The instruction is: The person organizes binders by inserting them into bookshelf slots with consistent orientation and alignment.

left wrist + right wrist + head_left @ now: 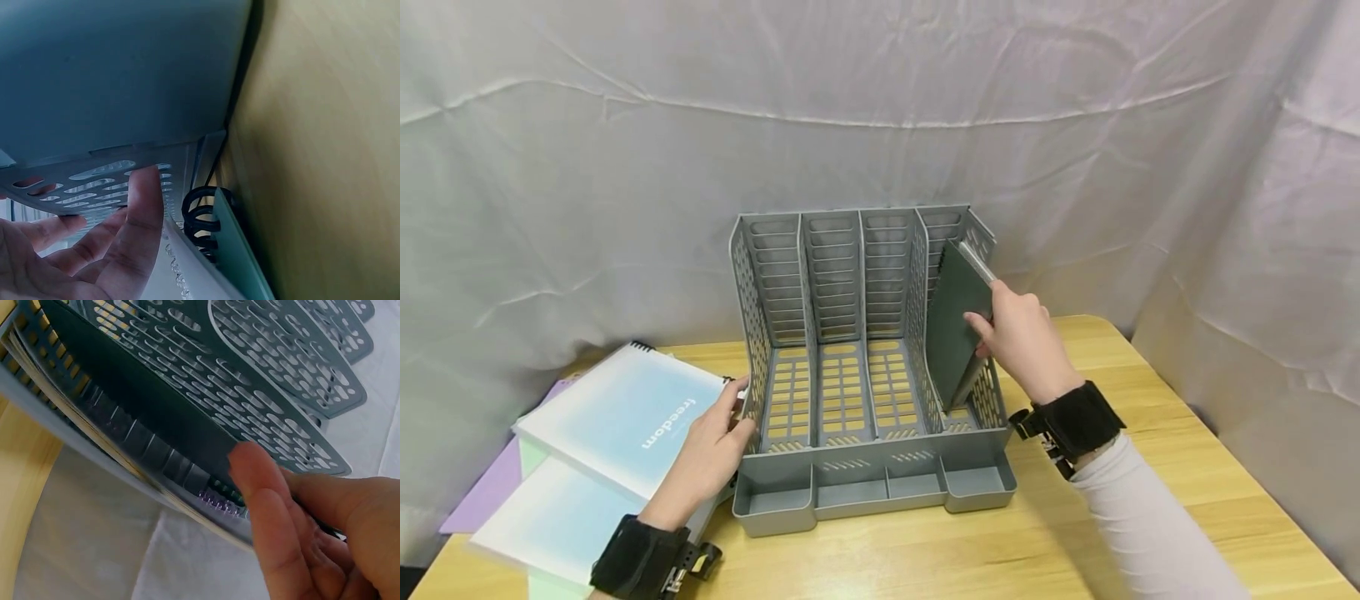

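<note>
A grey desk organizer (872, 446) with upright dividers stands on the table. In its rightmost slot is a dark green notebook (953, 325), slightly tilted. My right hand (1026, 337) pinches its near upper edge, the thumb on the dark cover. In the right wrist view, pale page edges (94, 434) and a purple coil (219, 503) show beside the dark cover (150, 406). My left hand (711, 450) holds the organizer's left side wall; in the left wrist view, its fingers (145, 206) lie against the slotted wall (94, 187).
Left of the organizer lie overlapping spiral notebooks, the top one blue and white (632, 417) and printed "freedom". A purple sheet or folder (490, 492) shows beneath them. Small trays (775, 504) line the organizer's front. A grey cloth (850, 100) hangs behind the wooden table (895, 558).
</note>
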Demonstrator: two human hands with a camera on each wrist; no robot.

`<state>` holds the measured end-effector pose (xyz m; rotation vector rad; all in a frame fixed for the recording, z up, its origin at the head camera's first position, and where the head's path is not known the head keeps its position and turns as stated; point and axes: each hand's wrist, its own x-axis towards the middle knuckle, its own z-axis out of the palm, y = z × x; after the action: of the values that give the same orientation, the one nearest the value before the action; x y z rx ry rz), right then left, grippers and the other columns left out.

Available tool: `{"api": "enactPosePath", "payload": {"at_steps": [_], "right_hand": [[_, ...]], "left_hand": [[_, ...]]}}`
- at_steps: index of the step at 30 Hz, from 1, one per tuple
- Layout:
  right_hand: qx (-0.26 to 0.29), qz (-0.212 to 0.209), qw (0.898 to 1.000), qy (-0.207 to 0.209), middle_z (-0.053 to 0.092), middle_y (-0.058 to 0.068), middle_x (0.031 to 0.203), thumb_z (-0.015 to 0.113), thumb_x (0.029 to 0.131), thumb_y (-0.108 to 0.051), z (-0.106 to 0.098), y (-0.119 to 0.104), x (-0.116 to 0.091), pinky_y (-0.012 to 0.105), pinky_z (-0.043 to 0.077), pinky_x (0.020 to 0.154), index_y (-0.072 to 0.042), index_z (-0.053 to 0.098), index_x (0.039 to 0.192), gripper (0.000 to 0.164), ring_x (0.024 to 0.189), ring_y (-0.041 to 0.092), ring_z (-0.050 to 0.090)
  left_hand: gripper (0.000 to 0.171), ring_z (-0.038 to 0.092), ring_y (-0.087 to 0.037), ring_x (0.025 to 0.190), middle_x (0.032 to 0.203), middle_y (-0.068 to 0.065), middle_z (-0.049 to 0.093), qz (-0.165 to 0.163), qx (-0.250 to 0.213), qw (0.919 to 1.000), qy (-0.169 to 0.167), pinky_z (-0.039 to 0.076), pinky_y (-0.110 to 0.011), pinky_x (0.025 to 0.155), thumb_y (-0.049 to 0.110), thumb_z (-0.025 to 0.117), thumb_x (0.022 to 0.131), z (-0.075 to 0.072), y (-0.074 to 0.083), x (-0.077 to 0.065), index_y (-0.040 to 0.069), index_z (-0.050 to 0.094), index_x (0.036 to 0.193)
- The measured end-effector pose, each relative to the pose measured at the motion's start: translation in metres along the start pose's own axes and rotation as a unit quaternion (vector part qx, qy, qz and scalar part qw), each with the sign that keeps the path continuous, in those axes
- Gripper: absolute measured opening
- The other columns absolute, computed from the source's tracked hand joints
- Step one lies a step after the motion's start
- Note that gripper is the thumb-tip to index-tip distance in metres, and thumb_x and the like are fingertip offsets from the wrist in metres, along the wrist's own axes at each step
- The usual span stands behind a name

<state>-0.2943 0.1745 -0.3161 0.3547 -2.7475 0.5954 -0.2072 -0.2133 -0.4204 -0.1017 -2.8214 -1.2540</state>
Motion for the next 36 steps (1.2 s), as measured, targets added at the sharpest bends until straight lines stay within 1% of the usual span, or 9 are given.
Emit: {"api": "enactPosePath", "payload": {"at_steps": [3, 6, 10, 13, 17, 20, 26, 32, 36], "right_hand": [[-0.009, -0.008, 1.000, -0.010, 0.074, 0.008, 0.064, 0.060, 0.111, -0.025, 0.000, -0.001, 0.002, 0.063, 0.059, 0.087, 0.014, 0.056, 0.131, 0.044, 0.062, 0.025, 0.076], [-0.007, -0.012, 1.000, -0.024, 0.073, 0.009, 0.063, 0.050, 0.116, -0.027, -0.001, -0.001, 0.003, 0.062, 0.060, 0.085, 0.010, 0.058, 0.123, 0.039, 0.059, 0.024, 0.074], [0.002, -0.008, 0.999, -0.049, 0.068, 0.006, 0.059, 0.036, 0.118, -0.031, -0.003, 0.000, 0.001, 0.058, 0.060, 0.076, 0.003, 0.058, 0.110, 0.041, 0.052, 0.019, 0.066], [-0.005, -0.003, 0.998, -0.057, 0.065, 0.003, 0.056, 0.032, 0.118, -0.035, -0.006, 0.000, -0.001, 0.053, 0.058, 0.066, -0.002, 0.058, 0.100, 0.046, 0.050, 0.019, 0.063], [-0.037, 0.014, 0.998, -0.057, 0.064, -0.001, 0.053, 0.038, 0.117, -0.037, -0.012, -0.001, -0.003, 0.046, 0.053, 0.053, -0.007, 0.062, 0.085, 0.050, 0.051, 0.021, 0.064], [-0.061, 0.027, 0.996, -0.054, 0.064, -0.003, 0.050, 0.046, 0.115, -0.036, -0.016, -0.001, -0.003, 0.044, 0.052, 0.049, -0.008, 0.065, 0.078, 0.050, 0.051, 0.021, 0.065], [-0.081, 0.020, 0.996, -0.030, 0.064, -0.006, 0.048, 0.055, 0.113, -0.031, -0.020, 0.000, -0.003, 0.045, 0.053, 0.048, -0.006, 0.068, 0.072, 0.050, 0.054, 0.030, 0.068], [-0.078, 0.013, 0.997, -0.014, 0.063, -0.004, 0.048, 0.054, 0.113, -0.027, -0.020, 0.002, -0.003, 0.045, 0.053, 0.047, -0.005, 0.069, 0.072, 0.049, 0.052, 0.030, 0.066], [-0.096, 0.021, 0.995, -0.012, 0.063, -0.003, 0.047, 0.054, 0.112, -0.030, -0.022, 0.003, -0.003, 0.047, 0.053, 0.048, -0.004, 0.066, 0.073, 0.048, 0.053, 0.033, 0.066]], "left_hand": [[0.062, 0.069, -0.033, 0.116, 0.141, -0.025, 0.065, -0.006, -0.002, 1.0000, -0.002, 0.055, -0.046, 0.091, 0.012, 0.045, 0.107, -0.001, -0.001, -0.001, 0.013, 0.032, 0.167], [0.062, 0.069, -0.033, 0.116, 0.142, -0.025, 0.064, -0.012, -0.002, 0.9999, -0.004, 0.055, -0.045, 0.089, 0.012, 0.045, 0.107, -0.001, -0.002, -0.001, 0.013, 0.031, 0.168], [0.062, 0.070, -0.033, 0.116, 0.142, -0.025, 0.064, -0.013, -0.003, 0.9999, -0.003, 0.055, -0.042, 0.087, 0.012, 0.046, 0.107, -0.001, -0.003, -0.001, 0.013, 0.032, 0.168], [0.062, 0.071, -0.033, 0.116, 0.142, -0.025, 0.064, -0.013, -0.004, 0.9999, -0.002, 0.056, -0.042, 0.087, 0.011, 0.046, 0.107, -0.001, -0.003, -0.001, 0.013, 0.032, 0.167], [0.062, 0.071, -0.032, 0.114, 0.141, -0.025, 0.065, -0.013, -0.003, 0.9999, -0.002, 0.056, -0.041, 0.086, 0.011, 0.046, 0.106, -0.001, -0.003, -0.001, 0.013, 0.032, 0.167], [0.062, 0.070, -0.031, 0.113, 0.142, -0.025, 0.064, -0.013, -0.001, 0.9999, -0.004, 0.055, -0.040, 0.085, 0.012, 0.046, 0.107, -0.001, -0.003, -0.001, 0.013, 0.032, 0.167], [0.061, 0.068, -0.030, 0.111, 0.142, -0.024, 0.064, -0.010, -0.002, 0.9999, -0.006, 0.053, -0.039, 0.083, 0.012, 0.046, 0.107, -0.001, -0.003, 0.000, 0.014, 0.033, 0.167], [0.060, 0.067, -0.030, 0.109, 0.140, -0.023, 0.065, -0.006, -0.002, 1.0000, -0.001, 0.052, -0.038, 0.083, 0.013, 0.045, 0.108, -0.001, -0.003, 0.002, 0.017, 0.034, 0.166], [0.060, 0.066, -0.029, 0.106, 0.139, -0.023, 0.066, -0.006, -0.002, 1.0000, 0.002, 0.051, -0.037, 0.082, 0.013, 0.045, 0.107, 0.000, -0.003, 0.004, 0.017, 0.035, 0.166]]}}
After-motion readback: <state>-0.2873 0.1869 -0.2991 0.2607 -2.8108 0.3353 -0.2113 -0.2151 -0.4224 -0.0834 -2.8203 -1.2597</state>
